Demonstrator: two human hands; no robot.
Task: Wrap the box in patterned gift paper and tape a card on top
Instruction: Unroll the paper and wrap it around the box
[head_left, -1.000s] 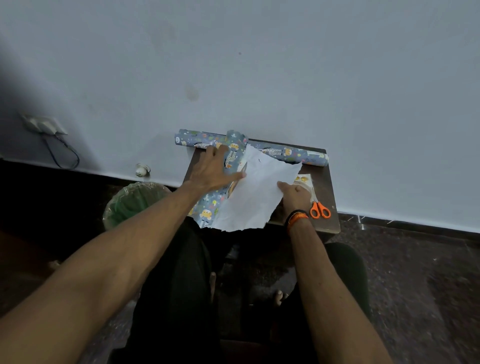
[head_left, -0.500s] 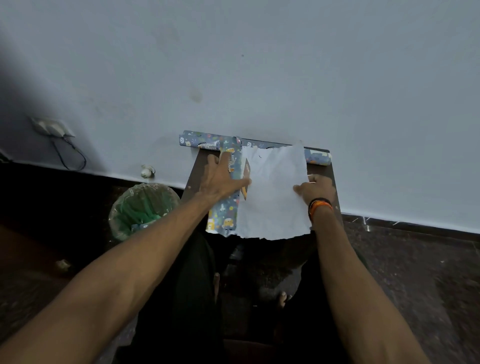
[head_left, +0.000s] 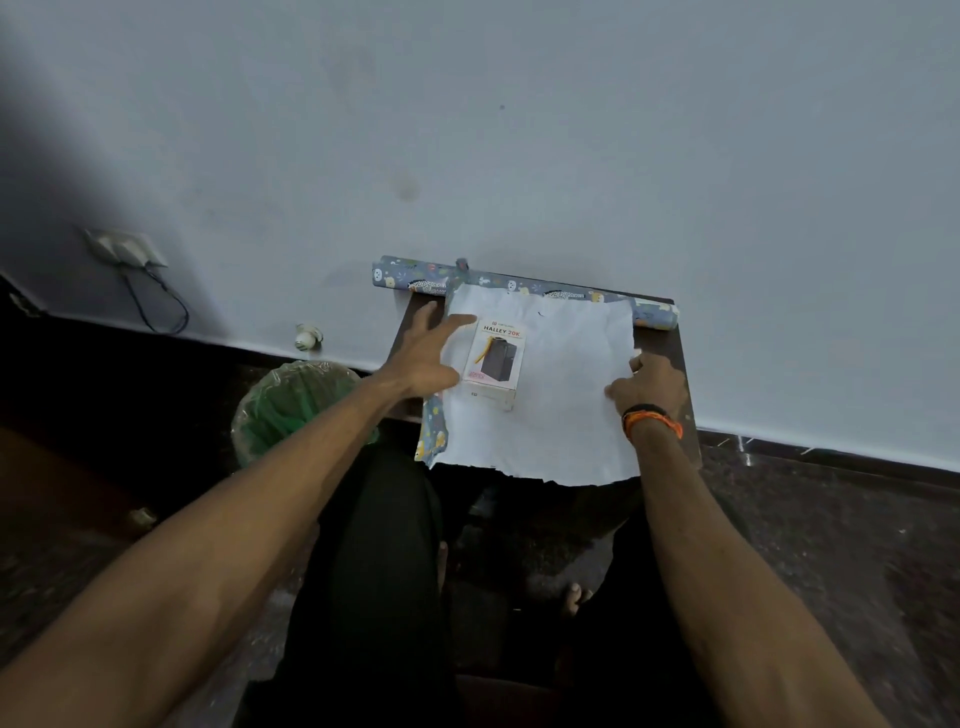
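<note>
Lying white side up on the table (head_left: 681, 364), the gift paper (head_left: 561, 415) carries the box (head_left: 493, 366) — left hand (head_left: 423, 358) spread beside it, right hand (head_left: 649, 382) pressing the paper's edge.

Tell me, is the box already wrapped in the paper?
No, the box lies bare on the flat, unfolded paper, its printed label fully showing.

White-backed sheet of gift paper (head_left: 550, 415) with a blue cartoon-printed edge; matching blue patterned paper roll (head_left: 524, 288); white box (head_left: 494, 362) lettered orange; dark brown surface (head_left: 680, 364).

Matt, creased paper sheet (head_left: 566, 415); seemingly glossy cardboard box (head_left: 496, 358).
</note>
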